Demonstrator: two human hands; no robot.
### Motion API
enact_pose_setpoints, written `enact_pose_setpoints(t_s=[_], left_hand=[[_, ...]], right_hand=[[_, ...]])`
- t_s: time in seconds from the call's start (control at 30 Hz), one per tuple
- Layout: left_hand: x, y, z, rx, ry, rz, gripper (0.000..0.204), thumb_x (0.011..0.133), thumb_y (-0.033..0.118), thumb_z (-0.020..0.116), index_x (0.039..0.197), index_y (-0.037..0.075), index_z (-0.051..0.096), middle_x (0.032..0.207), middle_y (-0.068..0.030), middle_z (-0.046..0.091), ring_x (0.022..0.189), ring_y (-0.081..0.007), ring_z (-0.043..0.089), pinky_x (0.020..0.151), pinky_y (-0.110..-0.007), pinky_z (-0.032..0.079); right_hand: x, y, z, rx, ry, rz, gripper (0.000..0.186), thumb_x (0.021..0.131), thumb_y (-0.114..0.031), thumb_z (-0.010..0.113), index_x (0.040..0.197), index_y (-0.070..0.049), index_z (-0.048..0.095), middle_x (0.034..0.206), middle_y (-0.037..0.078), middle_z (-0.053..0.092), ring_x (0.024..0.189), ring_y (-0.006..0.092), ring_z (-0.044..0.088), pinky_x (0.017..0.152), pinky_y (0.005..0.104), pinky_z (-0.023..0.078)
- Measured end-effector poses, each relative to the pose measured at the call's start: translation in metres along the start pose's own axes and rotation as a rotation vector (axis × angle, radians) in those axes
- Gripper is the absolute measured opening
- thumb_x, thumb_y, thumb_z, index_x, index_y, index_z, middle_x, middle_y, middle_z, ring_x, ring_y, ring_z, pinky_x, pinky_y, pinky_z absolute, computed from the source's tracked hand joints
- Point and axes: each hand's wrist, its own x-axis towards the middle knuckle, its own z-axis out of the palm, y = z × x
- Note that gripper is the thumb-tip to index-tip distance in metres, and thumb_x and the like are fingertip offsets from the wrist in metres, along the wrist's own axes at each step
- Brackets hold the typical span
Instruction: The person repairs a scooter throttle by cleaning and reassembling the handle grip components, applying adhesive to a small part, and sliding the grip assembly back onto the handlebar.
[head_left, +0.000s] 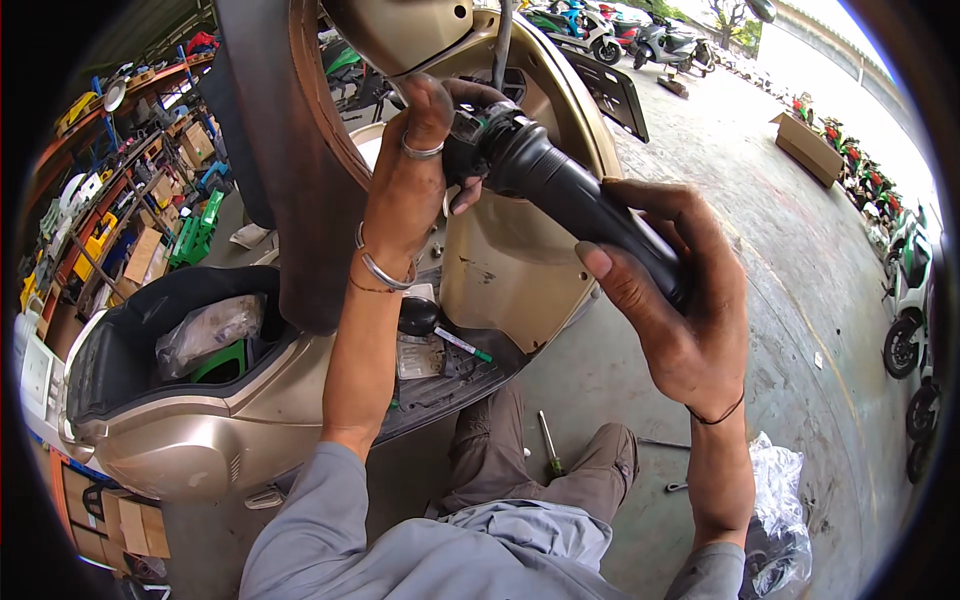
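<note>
A black handlebar grip (572, 196) slants across the middle of the view, in front of a gold scooter's front panel (510, 250). At its inner end is a dark collar and housing (468, 140). My left hand (405, 185) is closed round this housing, thumb up, with most of its fingers hidden behind. Toward the outer end, my right hand (695, 315) wraps the grip, thumb on the near side and fingers over the far side. A dark cable (502, 45) rises behind the housing.
The scooter's brown seat (325, 250) stands raised beside the open storage bin (100, 365). On the footboard lie a marker (463, 344) and a black rounded part (418, 315). A screwdriver (550, 445) lies between my legs, and clear plastic (780, 500) lies at right. Crowded shelves (90, 240) stand left.
</note>
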Motion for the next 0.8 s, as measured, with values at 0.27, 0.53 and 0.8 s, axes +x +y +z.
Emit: enact_pose_setpoints(t_s=[0.27,0.53,0.8], left_hand=[[-0.001,0.003,-0.01,0.033,-0.055,-0.012,0.078,0.093,0.074,0.036,0.112,0.002,0.061,0.085,-0.006,0.064,0.062,-0.0077,0.058,0.042,-0.019,0.04],[-0.002,-0.002,-0.013,0.003,-0.046,0.034,0.074,0.094,0.071,0.041,0.107,0.002,0.065,0.084,-0.0039,0.067,0.052,-0.0062,0.053,0.043,-0.021,0.038],[-0.003,0.001,-0.011,0.057,0.018,0.033,0.074,0.092,0.072,0.045,0.105,0.002,0.067,0.078,-0.0033,0.066,0.048,-0.0063,0.051,0.042,-0.021,0.037]], right_hand=[[0.0,-0.005,0.002,-0.071,-0.039,-0.017,0.039,0.087,-0.014,0.076,0.12,-0.002,0.061,0.101,0.011,0.07,0.09,0.0122,0.063,0.081,0.0263,0.048],[0.002,0.003,0.011,-0.207,0.019,-0.267,0.037,0.08,-0.002,0.076,0.115,-0.001,0.063,0.094,0.016,0.068,0.082,0.0286,0.07,0.074,0.0328,0.053],[0.002,0.009,0.013,-0.201,0.026,-0.296,0.039,0.08,-0.002,0.077,0.116,0.001,0.063,0.096,0.016,0.069,0.083,0.0277,0.071,0.073,0.0328,0.053]])
